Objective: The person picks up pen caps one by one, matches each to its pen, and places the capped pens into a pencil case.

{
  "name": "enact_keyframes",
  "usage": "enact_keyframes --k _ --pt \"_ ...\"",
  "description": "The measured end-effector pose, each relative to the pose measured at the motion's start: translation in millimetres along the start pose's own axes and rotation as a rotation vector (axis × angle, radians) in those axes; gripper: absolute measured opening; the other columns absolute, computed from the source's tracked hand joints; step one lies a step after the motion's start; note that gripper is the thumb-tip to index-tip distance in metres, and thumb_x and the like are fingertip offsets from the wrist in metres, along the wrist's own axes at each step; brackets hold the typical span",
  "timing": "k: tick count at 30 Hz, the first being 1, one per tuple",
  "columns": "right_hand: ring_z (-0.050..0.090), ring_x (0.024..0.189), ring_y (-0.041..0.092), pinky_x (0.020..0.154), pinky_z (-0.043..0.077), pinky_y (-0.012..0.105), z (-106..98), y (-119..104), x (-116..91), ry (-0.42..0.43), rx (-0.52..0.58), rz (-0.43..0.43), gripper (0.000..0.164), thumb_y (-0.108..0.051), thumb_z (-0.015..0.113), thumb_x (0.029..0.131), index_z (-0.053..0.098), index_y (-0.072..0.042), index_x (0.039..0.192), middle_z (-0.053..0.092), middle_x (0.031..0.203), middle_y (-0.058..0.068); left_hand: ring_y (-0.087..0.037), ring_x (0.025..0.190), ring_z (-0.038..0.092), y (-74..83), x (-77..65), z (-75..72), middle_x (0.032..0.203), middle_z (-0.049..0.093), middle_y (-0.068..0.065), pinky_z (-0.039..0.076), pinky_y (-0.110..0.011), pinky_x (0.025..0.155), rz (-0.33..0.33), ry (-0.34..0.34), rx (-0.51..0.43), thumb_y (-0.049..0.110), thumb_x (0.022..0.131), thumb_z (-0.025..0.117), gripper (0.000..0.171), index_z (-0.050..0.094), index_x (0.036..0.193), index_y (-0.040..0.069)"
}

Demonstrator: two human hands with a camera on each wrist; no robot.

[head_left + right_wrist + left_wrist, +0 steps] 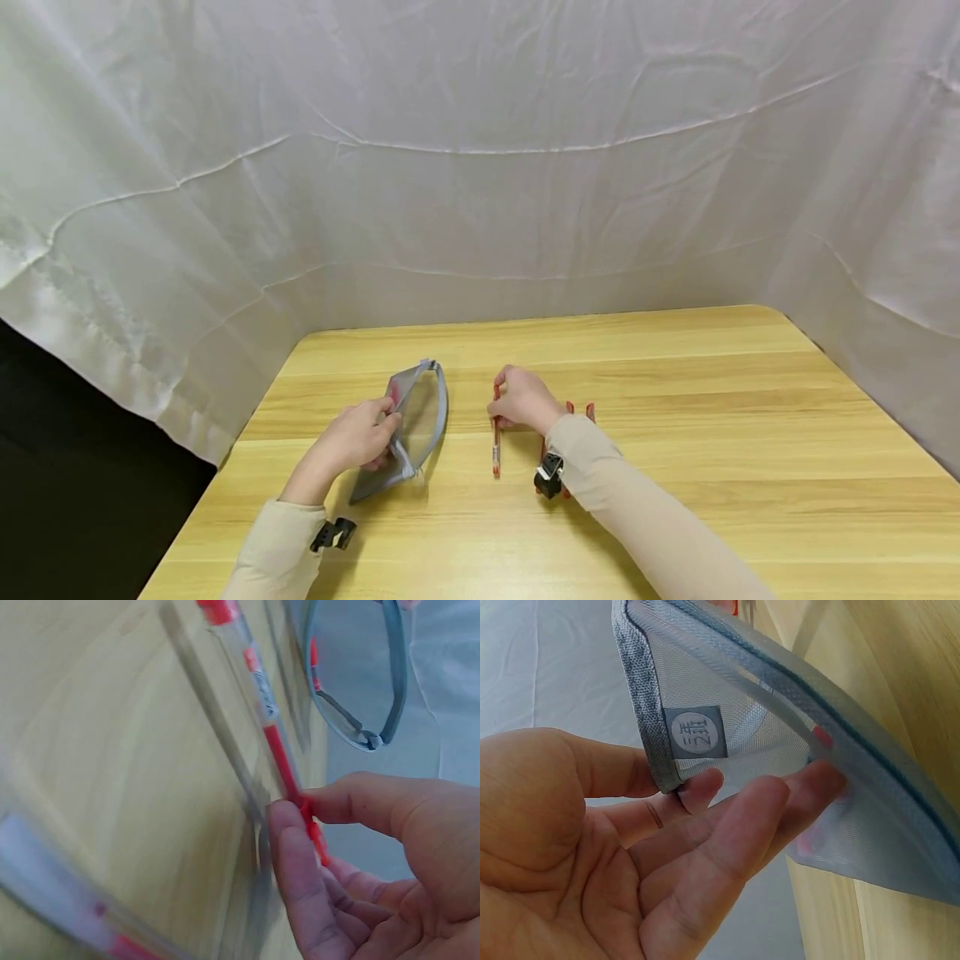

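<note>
On the left of the table, my left hand (363,435) grips a grey-blue mesh zip pouch (377,480) by its edge, thumb against fingers. The pouch (686,679) gapes toward the right, and a small square label (695,732) shows on the mesh. Something red shows through the mesh, at the fingertips. To the right of the pouch's mouth, my right hand (525,402) pinches a clear pen with red ends (496,454) near its far end. In the right wrist view the pen (279,754) slants over the wood, its shadow beside it.
Several more red-ended pens (590,412) lie on the wooden table (712,433), partly hidden beneath my right wrist and sleeve. Pale curtains (525,217) hang around the table's back and sides.
</note>
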State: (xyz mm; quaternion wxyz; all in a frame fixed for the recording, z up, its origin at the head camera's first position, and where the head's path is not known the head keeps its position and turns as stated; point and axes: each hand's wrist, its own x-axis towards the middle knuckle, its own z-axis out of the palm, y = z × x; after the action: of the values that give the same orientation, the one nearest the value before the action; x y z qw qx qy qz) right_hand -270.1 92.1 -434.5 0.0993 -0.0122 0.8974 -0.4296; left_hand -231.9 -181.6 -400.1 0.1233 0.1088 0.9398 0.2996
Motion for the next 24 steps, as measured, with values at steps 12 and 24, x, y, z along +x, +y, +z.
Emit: enact_keyframes --k 12,24 --pt "0.081 0.083 0.036 0.080 0.069 0.044 14.3 -28.8 9.4 0.129 0.291 -0.049 0.046 -0.004 0.077 0.095 0.057 -0.003 0.136 0.079 0.090 0.014 -0.018 0.060 0.067 1.5 -1.3 -0.6 0.074 0.064 -0.011 0.063 -0.030 0.056 -0.021 0.011 -0.018 0.022 0.113 0.050 0.020 0.059 0.102 0.008" --pt "0.081 0.086 0.042 0.078 0.069 0.047 33.7 -48.5 18.8 0.161 0.429 -0.077 0.043 -0.001 0.078 0.093 0.058 -0.001 0.131 0.079 0.095 0.020 -0.019 0.059 0.066 1.1 -1.5 0.7 0.072 0.063 -0.012 0.063 -0.030 0.055 -0.018 0.026 -0.018 0.021 0.112 0.050 0.020 0.059 0.099 0.009"
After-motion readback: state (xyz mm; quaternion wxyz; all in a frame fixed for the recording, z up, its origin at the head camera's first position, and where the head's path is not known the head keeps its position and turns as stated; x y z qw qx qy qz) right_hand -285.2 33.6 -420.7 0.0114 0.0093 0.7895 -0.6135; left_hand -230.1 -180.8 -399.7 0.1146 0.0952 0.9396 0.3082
